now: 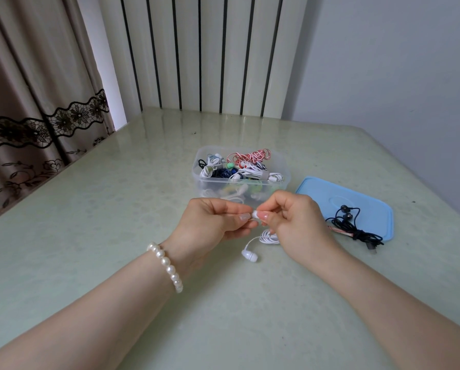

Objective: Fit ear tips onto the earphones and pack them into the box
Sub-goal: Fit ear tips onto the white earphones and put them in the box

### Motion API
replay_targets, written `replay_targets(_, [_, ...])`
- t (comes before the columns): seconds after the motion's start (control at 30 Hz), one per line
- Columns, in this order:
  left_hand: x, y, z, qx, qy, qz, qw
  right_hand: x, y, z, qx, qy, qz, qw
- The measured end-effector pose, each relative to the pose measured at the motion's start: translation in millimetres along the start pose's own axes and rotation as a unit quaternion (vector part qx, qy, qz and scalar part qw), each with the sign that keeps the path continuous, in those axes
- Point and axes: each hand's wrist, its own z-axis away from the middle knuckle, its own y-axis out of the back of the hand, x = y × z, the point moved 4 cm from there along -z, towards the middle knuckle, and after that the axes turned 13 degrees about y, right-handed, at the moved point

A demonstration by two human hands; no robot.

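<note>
Both hands meet above the table just in front of the clear plastic box [282, 180]. My left hand [212, 222] and my right hand [295, 220] pinch one small white earbud [255, 214] between thumbs and fingertips. Whether an ear tip sits between the fingers cannot be told. The second white earbud [249, 255] of the same pair lies on the table below, and its coiled white cable [270, 237] lies partly under my right hand. The box holds several bundled earphones in white, red, blue and green.
A light blue lid [330, 193] lies flat to the right of the box, with a tied black earphone set [353, 228] on its near edge. The pale green table [116, 209] meets a radiator wall behind and a curtain at the left.
</note>
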Motion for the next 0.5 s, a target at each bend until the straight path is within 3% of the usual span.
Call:
replay_targets(0.17, [-1.5, -4.5, 2.3, -0.027, 0.024, 0.067, 0.997, 0.2, 1.0, 1.5, 0.045, 0.023, 0.008, 0.999])
replay_targets(0.33, [2.0, 2.3, -0.7, 0.006, 0.009, 0.059, 0.998, 0.1, 3.5, -3.3, 0.014, -0.046, -0.186, 0.981])
replay_targets(0.5, [2.0, 2.7, -0.3, -0.001, 0.006, 0.064, 0.998, 0.2, 3.8, -2.5, -0.021, -0.090, -0.263, 0.960])
